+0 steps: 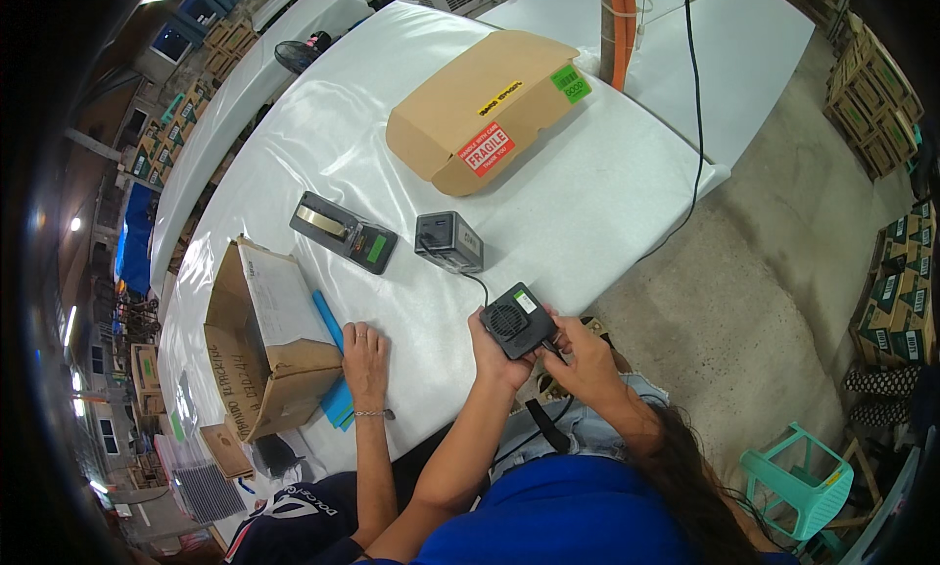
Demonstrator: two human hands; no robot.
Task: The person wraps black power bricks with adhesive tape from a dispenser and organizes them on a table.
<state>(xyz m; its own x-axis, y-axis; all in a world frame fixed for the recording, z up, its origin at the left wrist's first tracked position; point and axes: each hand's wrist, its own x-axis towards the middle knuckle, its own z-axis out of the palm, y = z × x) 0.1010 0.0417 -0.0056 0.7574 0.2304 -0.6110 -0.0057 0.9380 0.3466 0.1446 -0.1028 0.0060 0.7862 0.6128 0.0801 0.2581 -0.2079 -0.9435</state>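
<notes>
My left hand (497, 361) holds a square black device (517, 320) with a round grille and a small green-and-white label, just over the table's near edge. At its lower right side, my right hand (587, 367) pinches a black cable (550, 348) close against the case. Whether the cable is plugged in is hidden by my fingers. A thin dark cord (479, 278) runs from near the device to a black box-shaped unit (450, 242) on the table. Left of that unit lies a long black device (343, 232) with a shiny strip and a green label.
A co-worker's hand (365, 359) rests on the white table (431, 389) beside an opened cardboard box (284, 350) and a blue strip (329, 320). Farther back lies a brown carton (480, 105) with a red sticker. A black cable (697, 95) hangs at the right; a green stool (798, 477) stands below.
</notes>
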